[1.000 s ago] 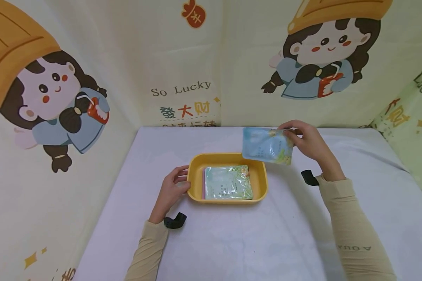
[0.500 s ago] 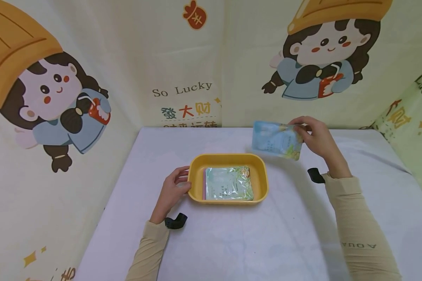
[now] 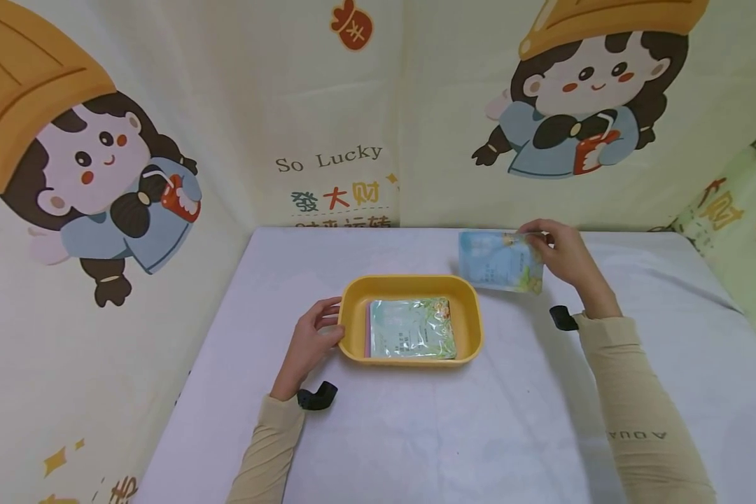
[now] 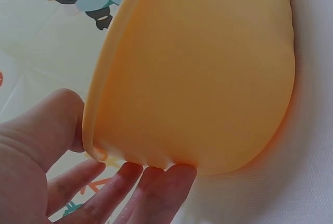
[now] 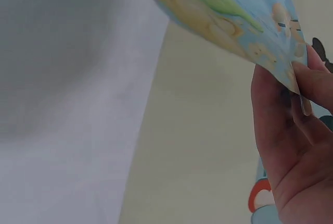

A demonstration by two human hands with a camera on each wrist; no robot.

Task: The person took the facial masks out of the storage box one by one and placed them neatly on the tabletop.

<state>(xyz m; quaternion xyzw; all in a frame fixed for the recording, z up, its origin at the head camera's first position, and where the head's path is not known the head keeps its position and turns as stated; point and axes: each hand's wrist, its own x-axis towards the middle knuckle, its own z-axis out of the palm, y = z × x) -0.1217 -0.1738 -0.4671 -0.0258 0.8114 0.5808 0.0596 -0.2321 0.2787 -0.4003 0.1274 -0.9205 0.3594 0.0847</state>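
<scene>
Now, in the head view, the person's left grip (image 3: 311,343) is holding the tray (image 3: 469,332) by its left end, thumb at the rim and fingers lying along the outside. The yellow tray is sitting on the white-covered counter (image 3: 453,427), and inside it a green packet (image 3: 409,329) is lying flat, a pink edge (image 3: 368,330) peeking out along its left side. Over on the other side, the right grip (image 3: 563,252) is pinching a blue packet (image 3: 494,261) by its upper right corner! That packet is facing the camera just beyond the tray's far right corner, outside it; whether its lower edge is touching the counter, I can't tell. Both arms are wearing beige sleeves (image 3: 649,420). Behind it all, a cream backdrop (image 3: 428,91) is showing cartoon figures (image 3: 579,98) and "So Lucky" lettering (image 3: 330,159).

Over to the left wrist view: the tray's outer wall is filling much of the picture, the thumb is pressing at the rim, and the fingertips (image 4: 179,174) are bearing on the wall, so this grip is clamping the tray between them.

And at the right wrist, the blue packet is slanting across the top, tan and green print running along it. Thumb and fingers are pinching together on its corner, the counter showing to the left.
</scene>
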